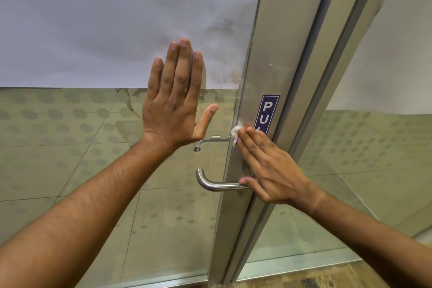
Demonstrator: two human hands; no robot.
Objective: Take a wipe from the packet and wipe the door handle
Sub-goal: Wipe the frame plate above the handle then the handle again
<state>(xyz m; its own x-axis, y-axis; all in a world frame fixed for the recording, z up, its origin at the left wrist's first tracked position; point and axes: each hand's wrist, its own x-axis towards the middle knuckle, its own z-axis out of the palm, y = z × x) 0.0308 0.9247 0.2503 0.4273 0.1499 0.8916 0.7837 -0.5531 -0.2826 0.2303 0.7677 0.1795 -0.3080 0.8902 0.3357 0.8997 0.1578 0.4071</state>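
Your right hand [268, 166] hid most of the wipe [235, 133]; only a crumpled white corner showed beyond the fingertips, against the metal door stile [264, 72]. You pressed the wipe flat under extended fingers rather than clenching it in a fist. The same hand covered the lower part of the blue sign [266, 112], so only "PU" could be read, and it also concealed the point where the door handle [217, 183] met the stile. Your right thumb rested on the handle's inner end. The wipe sat above the handle, not on it. The packet could not be seen.

Your left hand [174, 100] was open, fingers straight and together, palm flat against the glass panel [93, 147], holding nothing. It partly masked a second lever [210, 141] visible through the glass, on the far side.

Frosted film covered the upper glass; the dotted lower band showed a tiled floor [163, 217] beyond, indistinctly. Smudges marked the film near the stile.

The handle's curved free end [199, 175] stood clear, with open glass to its left and below. To the right, a second frame member [327, 77] ran just beside the stile.
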